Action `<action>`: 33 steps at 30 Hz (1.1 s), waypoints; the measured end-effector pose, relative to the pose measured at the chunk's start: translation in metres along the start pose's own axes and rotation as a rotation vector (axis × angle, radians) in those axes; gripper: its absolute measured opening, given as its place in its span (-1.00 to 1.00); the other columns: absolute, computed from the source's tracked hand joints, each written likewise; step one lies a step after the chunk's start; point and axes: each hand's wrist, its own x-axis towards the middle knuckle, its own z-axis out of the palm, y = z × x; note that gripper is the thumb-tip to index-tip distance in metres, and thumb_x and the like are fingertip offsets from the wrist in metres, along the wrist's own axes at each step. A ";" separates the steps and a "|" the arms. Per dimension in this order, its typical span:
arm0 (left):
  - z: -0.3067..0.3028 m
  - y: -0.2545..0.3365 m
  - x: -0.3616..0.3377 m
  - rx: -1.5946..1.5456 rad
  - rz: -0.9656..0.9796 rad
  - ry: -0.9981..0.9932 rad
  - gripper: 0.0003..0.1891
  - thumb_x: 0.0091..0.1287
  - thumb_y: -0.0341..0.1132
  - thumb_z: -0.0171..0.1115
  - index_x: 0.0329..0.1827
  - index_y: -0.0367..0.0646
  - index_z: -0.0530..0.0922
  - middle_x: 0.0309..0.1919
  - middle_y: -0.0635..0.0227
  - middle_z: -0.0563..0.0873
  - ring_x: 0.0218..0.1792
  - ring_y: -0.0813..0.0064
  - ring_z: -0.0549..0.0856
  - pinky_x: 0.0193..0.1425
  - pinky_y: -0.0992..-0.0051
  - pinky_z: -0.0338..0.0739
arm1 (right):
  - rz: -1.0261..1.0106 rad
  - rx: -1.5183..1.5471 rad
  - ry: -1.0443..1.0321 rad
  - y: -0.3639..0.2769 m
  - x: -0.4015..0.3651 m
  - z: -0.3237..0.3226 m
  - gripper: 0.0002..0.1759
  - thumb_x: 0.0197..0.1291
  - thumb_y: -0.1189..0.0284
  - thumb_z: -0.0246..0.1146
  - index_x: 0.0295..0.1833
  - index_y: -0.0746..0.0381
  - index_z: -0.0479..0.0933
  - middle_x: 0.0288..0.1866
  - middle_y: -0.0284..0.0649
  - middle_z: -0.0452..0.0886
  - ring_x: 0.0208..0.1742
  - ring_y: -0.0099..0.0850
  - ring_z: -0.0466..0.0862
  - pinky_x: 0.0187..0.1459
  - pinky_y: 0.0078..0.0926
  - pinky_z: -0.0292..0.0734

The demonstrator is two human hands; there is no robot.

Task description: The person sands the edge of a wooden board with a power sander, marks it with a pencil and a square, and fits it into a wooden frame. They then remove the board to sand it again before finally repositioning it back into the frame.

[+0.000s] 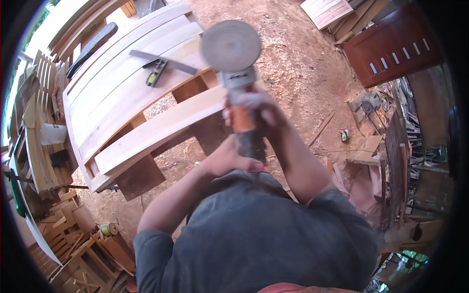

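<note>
Fingers of right hand (254, 110) wrapped round grinder (233, 58); left hand (229, 158) clasps rear, fingertips hidden.

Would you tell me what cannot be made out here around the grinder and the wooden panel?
- Head view: disc blurred, its surface unreadable.
- Head view: grinder body mostly covered by right hand and left hand.
- Head view: yellow item at right, too small to identify.
- Head view: timber stacks at left, cut off by the lens rim.

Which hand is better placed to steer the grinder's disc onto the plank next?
Right, probably. The right hand grips the grinder just behind its disc, nearest the plank; the left hand holds the rear end.
</note>
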 end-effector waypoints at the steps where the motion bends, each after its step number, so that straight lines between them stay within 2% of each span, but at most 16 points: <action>1: 0.015 -0.007 0.029 -0.094 0.007 -0.069 -0.43 0.20 -0.18 0.65 0.19 -0.26 0.63 -0.13 0.37 0.74 -0.03 0.47 0.76 0.12 0.40 0.63 | -0.033 0.078 0.094 -0.006 -0.016 -0.029 -0.25 0.32 0.23 0.44 0.47 0.39 0.36 0.11 -0.04 0.66 -0.04 -0.28 0.78 0.00 -0.27 0.86; 2: 0.036 -0.004 0.050 -0.240 -0.119 -0.037 -0.42 0.20 -0.16 0.67 0.17 -0.26 0.63 -0.13 0.35 0.75 -0.06 0.44 0.76 0.12 0.37 0.63 | -0.068 0.159 0.189 -0.011 -0.031 -0.056 -0.27 0.37 0.20 0.41 0.46 0.41 0.36 0.09 -0.03 0.66 -0.07 -0.27 0.79 -0.05 -0.25 0.89; 4: 0.051 -0.021 0.092 -0.103 -0.262 0.014 -0.39 0.19 -0.10 0.68 0.17 -0.27 0.62 -0.12 0.32 0.78 -0.08 0.40 0.78 0.13 0.32 0.65 | -0.137 0.130 0.326 -0.027 -0.059 -0.099 -0.30 0.39 0.20 0.42 0.45 0.38 0.37 0.07 -0.03 0.66 -0.08 -0.29 0.79 -0.07 -0.24 0.89; 8: 0.069 -0.041 0.147 0.430 -0.316 0.017 -0.39 0.17 -0.10 0.66 0.16 -0.29 0.61 -0.15 0.21 0.81 -0.10 0.30 0.81 0.15 0.27 0.66 | -0.255 -0.170 0.650 -0.058 -0.102 -0.164 -0.41 0.30 0.25 0.43 0.31 0.33 0.45 -0.07 -0.07 0.67 -0.25 -0.29 0.78 -0.22 -0.23 0.83; 11: 0.085 -0.057 0.178 0.594 -0.264 0.112 -0.42 0.16 -0.12 0.62 0.12 -0.29 0.60 -0.19 0.10 0.80 -0.11 0.20 0.81 0.15 0.25 0.66 | -0.262 -0.083 0.719 -0.075 -0.115 -0.190 -0.33 0.20 0.39 0.50 0.35 0.20 0.35 -0.11 -0.06 0.62 -0.30 -0.21 0.76 -0.28 -0.16 0.82; 14: 0.083 -0.059 0.194 0.701 -0.316 0.106 -0.44 0.19 -0.11 0.60 0.10 -0.31 0.61 -0.18 0.03 0.82 -0.08 0.15 0.84 0.13 0.21 0.68 | -0.283 -0.048 0.784 -0.075 -0.114 -0.209 -0.23 0.15 0.44 0.53 0.41 0.17 0.29 -0.06 -0.08 0.62 -0.28 -0.23 0.76 -0.27 -0.16 0.83; 17: 0.077 -0.058 0.210 0.777 -0.456 0.104 -0.44 0.22 -0.05 0.61 0.08 -0.33 0.68 -0.17 -0.03 0.85 -0.05 0.10 0.87 0.10 0.17 0.70 | -0.268 -0.222 0.973 -0.075 -0.103 -0.215 -0.16 0.11 0.49 0.56 0.44 0.15 0.25 0.05 -0.07 0.61 -0.22 -0.26 0.75 -0.23 -0.16 0.84; 20: 0.060 -0.050 0.209 0.929 -0.411 -0.064 -0.41 0.21 0.04 0.67 0.05 -0.33 0.76 -0.16 -0.04 0.87 -0.05 0.06 0.89 0.08 0.15 0.72 | -0.159 -0.267 0.829 -0.082 -0.105 -0.243 -0.04 0.06 0.51 0.59 0.52 0.15 0.19 0.13 -0.06 0.61 -0.14 -0.27 0.76 -0.21 -0.16 0.85; 21: 0.060 -0.033 0.204 0.983 -0.414 -0.026 -0.41 0.22 0.08 0.68 0.03 -0.31 0.80 -0.16 0.01 0.88 -0.07 0.06 0.88 0.09 0.17 0.74 | -0.075 -0.316 0.785 -0.086 -0.108 -0.250 0.00 0.06 0.50 0.59 0.55 0.15 0.17 0.15 -0.07 0.61 -0.11 -0.28 0.76 -0.18 -0.17 0.84; 23: 0.035 -0.011 0.190 1.007 -0.287 0.071 -0.50 0.30 0.07 0.60 0.08 -0.15 0.82 -0.06 0.11 0.90 -0.01 0.11 0.89 0.17 0.18 0.75 | 0.091 -0.410 0.696 -0.089 -0.112 -0.260 0.08 0.04 0.48 0.61 0.62 0.16 0.13 0.19 -0.08 0.60 -0.04 -0.29 0.75 -0.10 -0.19 0.83; 25: -0.001 -0.003 0.163 1.161 0.001 0.445 -0.75 0.42 -0.13 0.52 -0.04 -0.11 0.81 -0.18 0.23 0.86 -0.10 0.19 0.88 0.06 0.19 0.75 | 0.133 -0.431 0.647 -0.072 -0.112 -0.267 0.15 0.02 0.47 0.62 0.67 0.16 0.09 0.19 -0.12 0.61 0.04 -0.28 0.73 0.03 -0.19 0.79; 26: -0.017 0.010 0.155 1.222 0.038 0.594 -0.82 0.43 -0.22 0.50 -0.08 -0.13 0.79 -0.23 0.25 0.83 -0.16 0.23 0.86 0.00 0.23 0.74 | 0.153 -0.446 0.625 -0.067 -0.111 -0.268 0.18 0.01 0.46 0.63 0.69 0.17 0.08 0.19 -0.14 0.61 0.08 -0.28 0.72 0.09 -0.19 0.76; 27: -0.045 0.016 0.146 1.280 0.152 0.691 -0.86 0.44 -0.26 0.49 -0.13 -0.13 0.78 -0.26 0.25 0.81 -0.19 0.26 0.85 -0.04 0.28 0.74 | 0.243 -0.464 0.609 -0.069 -0.109 -0.258 0.20 0.00 0.43 0.64 0.70 0.20 0.08 0.21 -0.16 0.61 0.20 -0.28 0.68 0.28 -0.20 0.65; 28: -0.070 0.022 0.138 1.457 0.156 0.787 -0.85 0.46 -0.25 0.47 -0.17 -0.14 0.77 -0.28 0.23 0.80 -0.22 0.27 0.85 -0.07 0.27 0.75 | 0.234 -0.464 0.582 -0.062 -0.105 -0.259 0.19 0.00 0.43 0.64 0.70 0.21 0.09 0.22 -0.15 0.61 0.22 -0.28 0.67 0.31 -0.20 0.63; 30: -0.105 0.028 0.125 1.462 0.211 0.851 -0.83 0.49 -0.24 0.44 -0.17 -0.16 0.77 -0.28 0.23 0.80 -0.23 0.24 0.84 -0.07 0.26 0.74 | 0.231 -0.465 0.527 -0.047 -0.099 -0.263 0.20 0.00 0.40 0.64 0.69 0.24 0.09 0.25 -0.14 0.61 0.26 -0.30 0.66 0.36 -0.21 0.60; 33: -0.128 0.028 0.117 1.492 0.116 0.775 -0.79 0.53 -0.18 0.40 -0.13 -0.15 0.79 -0.31 0.22 0.77 -0.26 0.20 0.82 -0.10 0.22 0.71 | 0.263 -0.471 0.477 -0.039 -0.089 -0.262 0.21 0.01 0.39 0.63 0.70 0.24 0.06 0.27 -0.14 0.60 0.28 -0.31 0.66 0.38 -0.21 0.59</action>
